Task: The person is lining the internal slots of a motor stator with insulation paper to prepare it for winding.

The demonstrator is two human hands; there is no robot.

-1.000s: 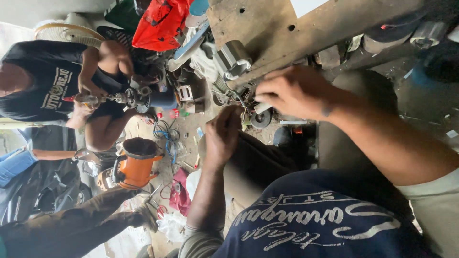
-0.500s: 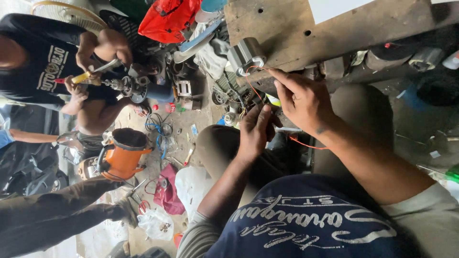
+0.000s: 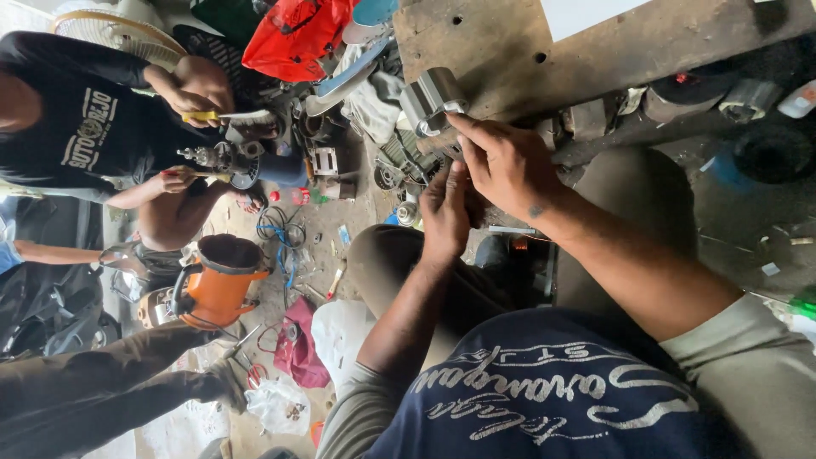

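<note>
At nine o'clock from me sits a co-worker in a black shirt [image 3: 76,127], one hand holding a yellow-handled tool [image 3: 204,116] over a small engine part [image 3: 223,158] on the floor. At about seven o'clock stands an orange canister [image 3: 219,280] with a dark open top, and a tangle of blue wire [image 3: 276,225] lies just beyond it.

Toward the middle, my left hand [image 3: 444,212] points up toward twelve o'clock, fingers pressed together against a dark metal piece under the edge of the wooden tabletop [image 3: 544,42]; I cannot tell whether it grips anything. My right hand [image 3: 508,163] lies just beside it at one o'clock, fingers curled over the same spot, index finger reaching to a shiny metal cylinder [image 3: 432,98] that lies at the board's edge. What the right hand clasps is hidden beneath it.

At three o'clock, dark round parts [image 3: 769,153] rest on the floor.
</note>
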